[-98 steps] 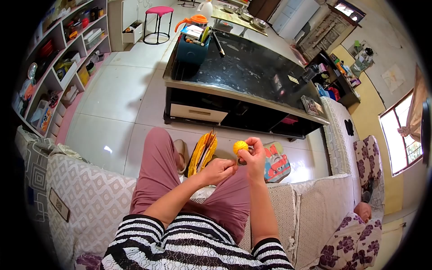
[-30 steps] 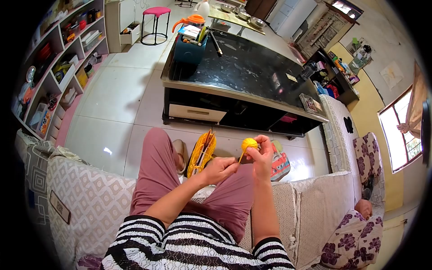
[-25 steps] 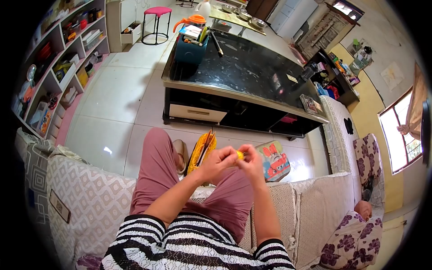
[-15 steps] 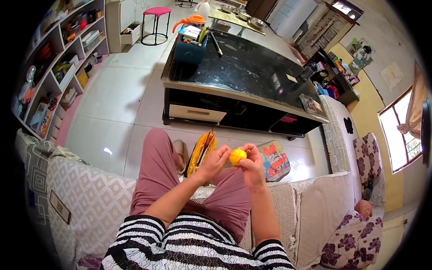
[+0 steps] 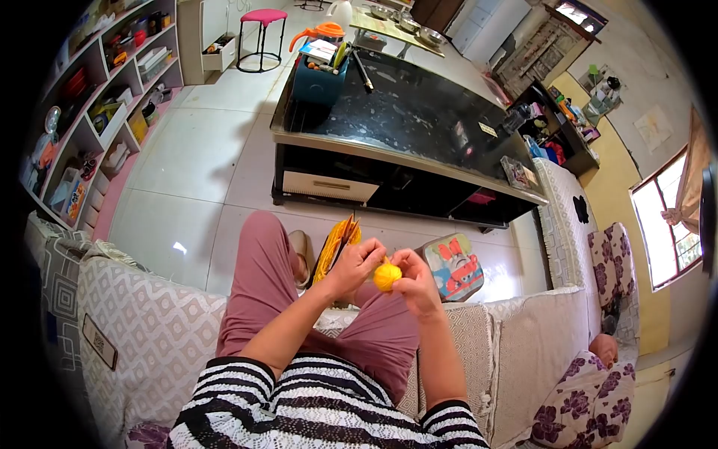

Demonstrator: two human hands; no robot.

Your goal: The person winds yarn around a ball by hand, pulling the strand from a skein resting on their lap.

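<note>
Yellow ball [image 5: 387, 278], round and strand-wound, now sits lower than a moment ago, between the hands above the lap. Right hand [image 5: 416, 283] grips it, thumb and fingers curled in; left hand [image 5: 354, 269] closed beside it, fingertips together, anything pinched there too small to tell.

No words, brands or numbers are showing legibly in this living room. Toward the sofa's left end, a flat rectangular item [image 5: 99, 341] is displaying a square, code-like pattern, its details staying too small to make out. Near the right edge of the black-topped table [image 5: 419, 105], a small pale card [image 5: 488, 129] is bearing dark marks that are proving unreadable, while a flat pack [image 5: 518, 173] at the table's near right corner is showing no readable print.
</note>
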